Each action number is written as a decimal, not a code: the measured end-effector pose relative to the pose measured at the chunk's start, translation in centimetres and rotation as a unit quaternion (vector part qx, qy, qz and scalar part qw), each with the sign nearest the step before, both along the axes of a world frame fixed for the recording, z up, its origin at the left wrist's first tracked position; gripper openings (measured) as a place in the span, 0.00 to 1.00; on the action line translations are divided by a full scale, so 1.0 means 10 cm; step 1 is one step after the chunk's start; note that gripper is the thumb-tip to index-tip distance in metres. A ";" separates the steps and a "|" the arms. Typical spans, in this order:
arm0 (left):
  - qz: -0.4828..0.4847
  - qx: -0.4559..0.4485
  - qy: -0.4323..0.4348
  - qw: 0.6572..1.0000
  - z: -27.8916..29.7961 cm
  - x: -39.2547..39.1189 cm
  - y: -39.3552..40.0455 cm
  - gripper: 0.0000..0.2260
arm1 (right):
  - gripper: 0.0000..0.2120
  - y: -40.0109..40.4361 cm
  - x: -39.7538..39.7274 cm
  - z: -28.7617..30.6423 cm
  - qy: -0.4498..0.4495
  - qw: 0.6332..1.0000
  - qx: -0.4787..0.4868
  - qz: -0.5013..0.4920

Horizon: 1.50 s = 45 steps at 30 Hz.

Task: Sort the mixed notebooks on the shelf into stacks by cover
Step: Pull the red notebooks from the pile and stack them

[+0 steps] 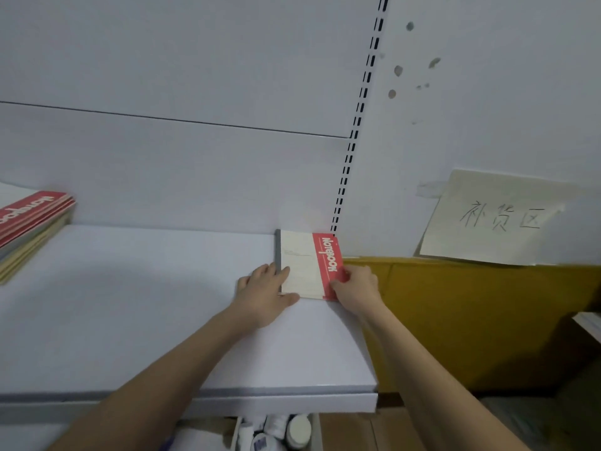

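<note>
We see a handwritten paper sign (pixel 494 219) taped to the wall above a yellow box (pixel 471 320); white bottles (pixel 276 431) sit below.

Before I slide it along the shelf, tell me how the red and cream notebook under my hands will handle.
The red and cream notebook lies flat and thin, so it probably feels light and bends somewhat if lifted by one edge. The white shelf looks smooth, so it should slide easily. With the left hand and right hand at opposite edges, it likely stays square.
</note>
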<state>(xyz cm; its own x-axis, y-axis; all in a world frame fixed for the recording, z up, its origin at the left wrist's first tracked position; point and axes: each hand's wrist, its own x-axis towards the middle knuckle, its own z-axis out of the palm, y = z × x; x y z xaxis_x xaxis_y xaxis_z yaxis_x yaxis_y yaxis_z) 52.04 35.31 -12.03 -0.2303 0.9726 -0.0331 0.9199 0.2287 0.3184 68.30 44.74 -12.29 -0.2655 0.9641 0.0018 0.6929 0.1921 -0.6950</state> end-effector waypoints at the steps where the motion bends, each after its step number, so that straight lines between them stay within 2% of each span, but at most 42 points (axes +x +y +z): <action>1: -0.001 -0.006 0.008 1.000 -0.01 0.00 -0.02 0.27 | 0.08 -0.01 0.02 0.00 0.000 1.000 0.003 0.013; 5: -0.009 -0.031 0.026 0.999 -0.03 -0.01 -0.07 0.26 | 0.15 -0.02 0.10 -0.02 -0.005 0.999 -0.014 0.039; 11: -0.013 -0.048 0.012 0.999 0.03 0.01 -0.14 0.22 | 0.19 -0.11 0.18 0.16 -0.034 0.995 -0.045 0.077; 13: 0.000 -0.042 0.010 0.999 0.02 0.01 -0.18 0.22 | 0.17 -0.16 0.23 0.22 -0.018 0.996 -0.030 0.081; 18: 0.070 -0.015 -0.021 0.997 0.14 0.03 -0.38 0.32 | 0.19 -0.27 0.34 0.37 -0.032 0.993 0.061 0.091; 23: 0.118 0.057 0.008 0.991 0.48 -0.24 -0.77 0.27 | 0.22 -0.43 0.20 0.79 -0.070 0.976 0.102 0.178; 28: 0.163 0.064 0.112 0.978 0.80 -0.72 -1.37 0.26 | 0.26 -1.00 -0.41 1.04 -0.126 0.948 0.125 0.263; 33: 0.201 0.065 0.139 0.967 0.91 -1.39 -2.09 0.26 | 0.29 -1.69 -1.23 1.13 -0.128 0.935 0.128 0.304; 37: 0.216 0.096 0.144 0.961 0.98 -2.03 -2.81 0.25 | 0.30 -2.35 -2.00 1.17 -0.056 0.924 0.053 0.375; 41: 0.222 0.122 0.097 0.962 1.04 -2.59 -3.42 0.23 | 0.27 -2.86 -2.73 1.21 -0.052 0.912 0.075 0.399; 45: 0.229 0.110 0.092 0.963 1.07 -3.13 -3.78 0.23 | 0.23 -3.16 -3.32 1.28 -0.069 0.911 0.082 0.397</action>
